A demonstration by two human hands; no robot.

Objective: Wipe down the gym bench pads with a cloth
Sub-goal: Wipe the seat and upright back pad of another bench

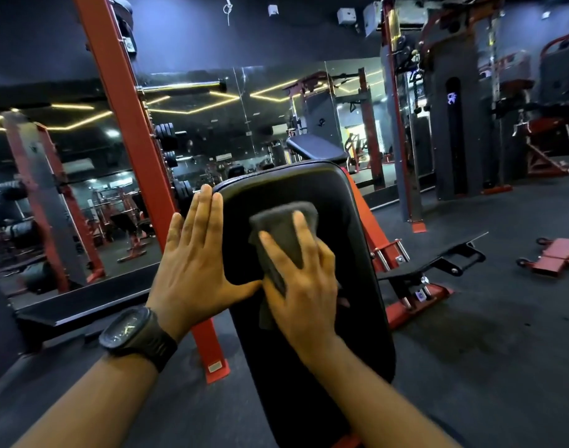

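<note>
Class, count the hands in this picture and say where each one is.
2. The left hand, fingers straight, rests against the left edge of the bench pad. The right hand presses a grey cloth onto the pad's face. No other hand shows.

Dim gym: a mirror wall (270,101) across the upper frame reflects yellow light strips (192,109), above dark floor (470,334) at lower right.

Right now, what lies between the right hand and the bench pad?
The grey cloth. In the head view, the right hand presses it with spread fingers against the black bench pad.
</note>
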